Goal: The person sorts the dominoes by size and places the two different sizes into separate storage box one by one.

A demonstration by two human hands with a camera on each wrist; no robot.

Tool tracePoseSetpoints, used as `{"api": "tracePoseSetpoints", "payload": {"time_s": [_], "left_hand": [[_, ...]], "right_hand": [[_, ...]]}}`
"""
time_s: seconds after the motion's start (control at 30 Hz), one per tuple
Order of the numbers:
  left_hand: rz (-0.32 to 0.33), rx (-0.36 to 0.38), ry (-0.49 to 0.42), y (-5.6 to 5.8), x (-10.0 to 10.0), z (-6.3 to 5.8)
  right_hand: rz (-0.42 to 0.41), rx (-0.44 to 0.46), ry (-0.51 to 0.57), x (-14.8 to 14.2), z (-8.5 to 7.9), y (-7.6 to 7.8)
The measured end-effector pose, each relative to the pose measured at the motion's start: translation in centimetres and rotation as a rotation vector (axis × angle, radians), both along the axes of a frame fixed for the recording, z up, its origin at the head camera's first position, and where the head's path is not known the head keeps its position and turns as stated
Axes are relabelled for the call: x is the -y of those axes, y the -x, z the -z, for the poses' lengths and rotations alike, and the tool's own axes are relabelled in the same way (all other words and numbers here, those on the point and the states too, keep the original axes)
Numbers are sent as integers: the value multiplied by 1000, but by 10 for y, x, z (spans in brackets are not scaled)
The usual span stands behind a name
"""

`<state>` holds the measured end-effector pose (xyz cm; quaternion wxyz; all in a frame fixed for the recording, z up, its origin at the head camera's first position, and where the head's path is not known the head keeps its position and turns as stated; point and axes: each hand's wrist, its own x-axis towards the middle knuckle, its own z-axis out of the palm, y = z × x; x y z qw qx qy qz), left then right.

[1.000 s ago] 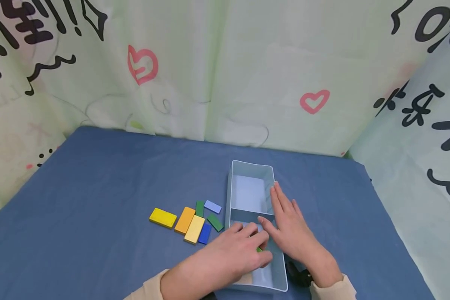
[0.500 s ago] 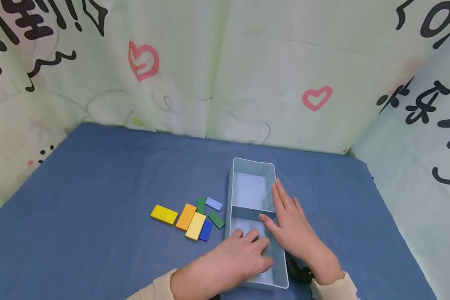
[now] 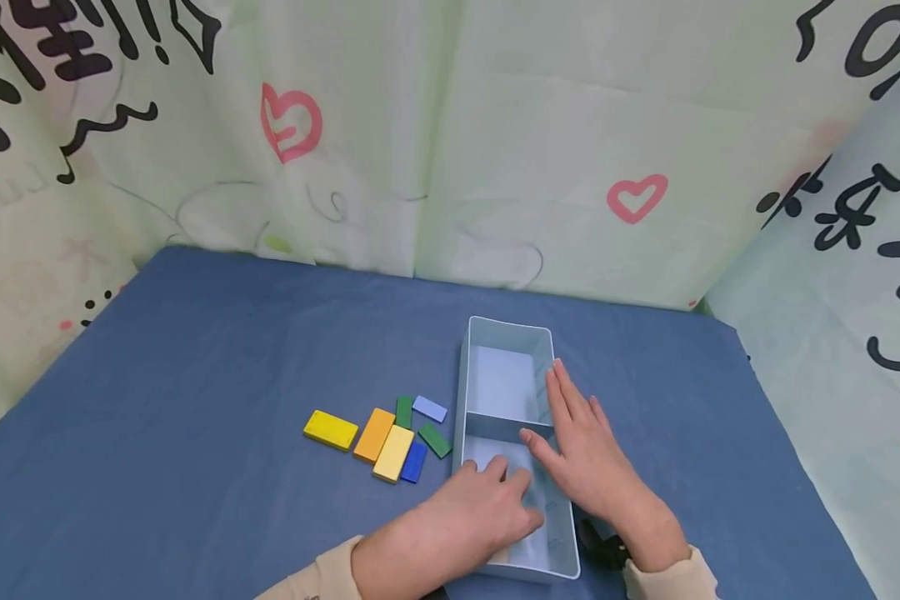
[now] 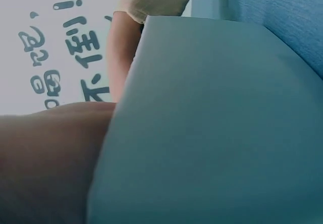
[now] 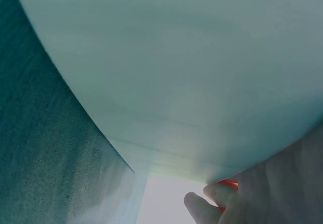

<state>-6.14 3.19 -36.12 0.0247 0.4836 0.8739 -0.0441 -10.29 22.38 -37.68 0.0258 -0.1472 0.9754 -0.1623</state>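
A light blue two-compartment box (image 3: 512, 427) stands on the blue cloth, its long side running away from me. My left hand (image 3: 483, 510) reaches over its near compartment with bent, spread fingers. No block shows between them; their undersides are hidden. Just below that hand, a beige patch (image 3: 501, 556) shows inside the near compartment. Along the right wall lies my right hand (image 3: 588, 458), fingers straight, thumb over the rim. The box's outer wall fills most of the left wrist view (image 4: 212, 118) and the right wrist view (image 5: 166, 72).
Left of the box lie several flat blocks: yellow (image 3: 331, 430), orange (image 3: 374, 435), pale yellow (image 3: 393, 454), dark blue (image 3: 414, 462), light blue (image 3: 429, 408), and green ones (image 3: 435, 440). A black object (image 3: 603, 546) shows beside the right wrist. A printed curtain (image 3: 457, 142) hangs behind the table.
A bit of green was visible at my left fingers one second ago; it no longer shows. Those fingers have spread slightly and shifted a little. My right hand stays at the box wall.
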Motion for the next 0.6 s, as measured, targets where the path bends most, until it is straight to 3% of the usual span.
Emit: {"api": "tracePoseSetpoints", "payload": {"time_s": [0.27, 0.37, 0.5, 0.6], "left_hand": [[-22, 51, 66, 3, -3, 2], [-30, 30, 77, 3, -4, 1], [0, 45, 72, 4, 0, -3], [23, 100, 26, 5, 7, -9]], "right_hand": [[-3, -3, 7, -1, 2, 0], [1, -12, 13, -1, 1, 1], [5, -3, 13, -1, 0, 2], [4, 0, 9, 0, 1, 3]]}}
